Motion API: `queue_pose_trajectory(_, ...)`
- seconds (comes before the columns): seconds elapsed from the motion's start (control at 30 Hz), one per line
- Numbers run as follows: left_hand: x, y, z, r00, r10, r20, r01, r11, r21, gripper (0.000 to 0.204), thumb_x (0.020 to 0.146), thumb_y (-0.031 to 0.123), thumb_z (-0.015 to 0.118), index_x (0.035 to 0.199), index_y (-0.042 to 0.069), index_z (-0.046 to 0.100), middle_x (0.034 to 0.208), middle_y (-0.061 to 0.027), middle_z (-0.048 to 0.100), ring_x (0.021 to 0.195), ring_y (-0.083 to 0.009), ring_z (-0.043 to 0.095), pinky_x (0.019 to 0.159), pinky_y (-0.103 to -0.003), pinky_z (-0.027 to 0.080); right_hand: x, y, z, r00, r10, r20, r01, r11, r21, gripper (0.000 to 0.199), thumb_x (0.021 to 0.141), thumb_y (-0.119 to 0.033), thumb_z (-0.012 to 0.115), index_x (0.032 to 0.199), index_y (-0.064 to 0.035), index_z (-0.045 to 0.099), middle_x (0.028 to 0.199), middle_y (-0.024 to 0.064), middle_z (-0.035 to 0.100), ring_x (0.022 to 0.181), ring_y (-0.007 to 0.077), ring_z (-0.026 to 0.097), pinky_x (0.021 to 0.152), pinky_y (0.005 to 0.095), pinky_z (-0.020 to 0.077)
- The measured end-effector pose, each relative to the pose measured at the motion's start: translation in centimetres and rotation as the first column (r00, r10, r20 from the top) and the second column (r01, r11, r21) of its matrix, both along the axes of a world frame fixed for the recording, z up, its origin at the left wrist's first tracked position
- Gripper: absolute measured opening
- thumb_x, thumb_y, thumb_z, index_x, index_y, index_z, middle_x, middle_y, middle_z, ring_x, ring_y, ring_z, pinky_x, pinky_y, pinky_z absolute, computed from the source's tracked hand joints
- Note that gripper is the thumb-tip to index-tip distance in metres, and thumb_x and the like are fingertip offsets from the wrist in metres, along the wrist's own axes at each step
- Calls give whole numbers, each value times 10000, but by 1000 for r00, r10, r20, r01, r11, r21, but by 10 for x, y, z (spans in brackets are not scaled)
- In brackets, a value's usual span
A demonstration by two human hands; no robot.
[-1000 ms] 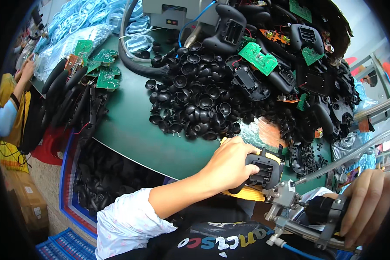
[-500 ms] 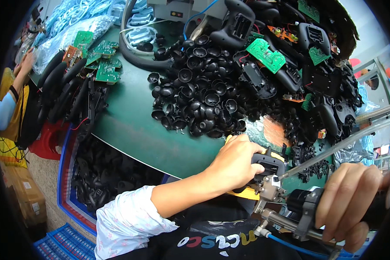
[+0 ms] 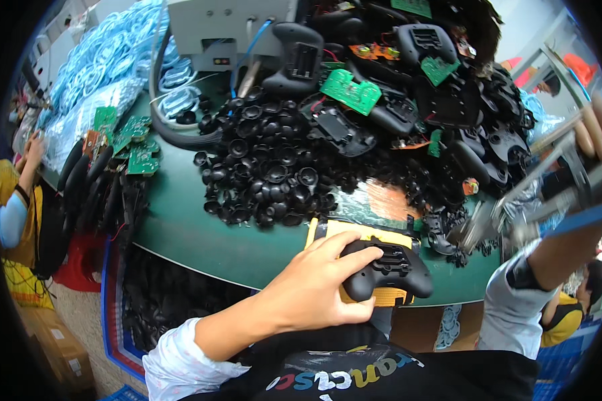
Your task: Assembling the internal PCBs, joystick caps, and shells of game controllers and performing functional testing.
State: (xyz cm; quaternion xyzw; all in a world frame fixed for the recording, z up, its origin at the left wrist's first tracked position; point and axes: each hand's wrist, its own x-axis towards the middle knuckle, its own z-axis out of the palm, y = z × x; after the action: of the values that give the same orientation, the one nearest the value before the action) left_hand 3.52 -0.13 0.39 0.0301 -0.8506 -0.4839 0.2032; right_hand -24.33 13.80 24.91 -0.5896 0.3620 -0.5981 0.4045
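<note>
My left hand (image 3: 318, 277) holds the left side of a black game controller (image 3: 415, 274). Its index finger lies by the open battery compartment, and the thumb is at the near edge. Under the controller is a yellow holder (image 3: 312, 234) at the table's front edge. At the far right, my raised right hand (image 3: 595, 130) is curled round a powered screwdriver (image 3: 558, 177) with metal fittings. Motion smears the tool, and its grip is partly hidden.
Small black cups (image 3: 274, 167) lie heaped beyond my left hand. Controller shells and green circuit boards (image 3: 351, 91) pile up behind, near a grey machine box (image 3: 227, 30). More boards (image 3: 144, 157) lie left. A blue crate (image 3: 107, 314) of black parts stands below the table.
The screwdriver has moved up and right in my right hand, away from the controller. My left hand has shifted its hold, uncovering more of the controller. The view has shifted too.
</note>
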Motion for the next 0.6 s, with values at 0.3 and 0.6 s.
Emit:
queue_pose_trajectory(0.3,10,3,11,972,123,202,-158,973,167,451,763,206,731,1164,15,651,1132,-185,678,963,-311,679,868,-367,527,52,2,-102,323,-905,-277,851,406,-334,410,960,-391,577,1118,-13,553,999,141,596,900,228,592,866,357,497)
queue_pose_trajectory(0.6,-12,14,0,990,108,90,-138,866,480,426,789,98,766,1167,32,580,1170,-128,601,1107,-260,603,957,-366,479,103,22,-245,754,-531,-386,573,820,-9,446,743,-45,834,1097,-18,564,1110,175,635,1060,300,631,902,373,510)
